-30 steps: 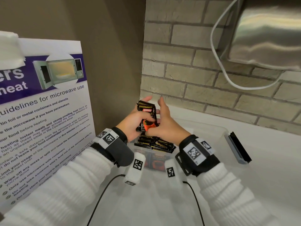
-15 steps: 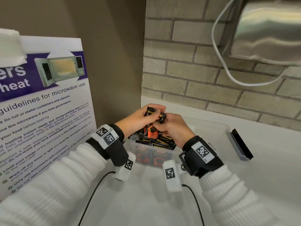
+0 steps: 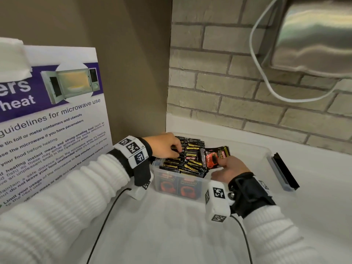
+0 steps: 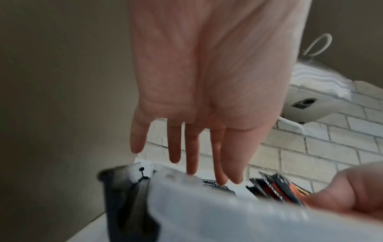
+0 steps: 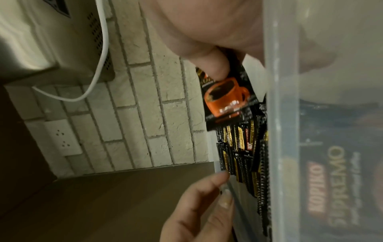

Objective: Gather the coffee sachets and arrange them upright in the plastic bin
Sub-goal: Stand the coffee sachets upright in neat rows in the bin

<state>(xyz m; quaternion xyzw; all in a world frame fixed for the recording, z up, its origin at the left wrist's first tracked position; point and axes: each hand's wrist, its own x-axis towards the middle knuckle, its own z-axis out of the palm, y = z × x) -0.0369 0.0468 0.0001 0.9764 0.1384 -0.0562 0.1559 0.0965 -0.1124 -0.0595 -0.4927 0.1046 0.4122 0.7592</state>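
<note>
A clear plastic bin stands on the white counter, its left half packed with black-and-gold coffee sachets on edge. My left hand lies over that row with straight fingers, the tips touching the sachets' tops. My right hand hovers at the bin's middle and pinches a coffee sachet printed with an orange cup; the thumb presses on that sachet. Through the bin wall I see the packed sachets.
A microwave guidelines poster leans at the left against the brown wall. A brick wall runs behind the bin, with a steel appliance and white cable above. The bin's grey-black latch sticks out at right. A wall socket shows.
Both hands held a bundle of sachets together above the bin. The left hand has let go and dropped onto the packed row; the right hand has moved right and down with a sachet.
</note>
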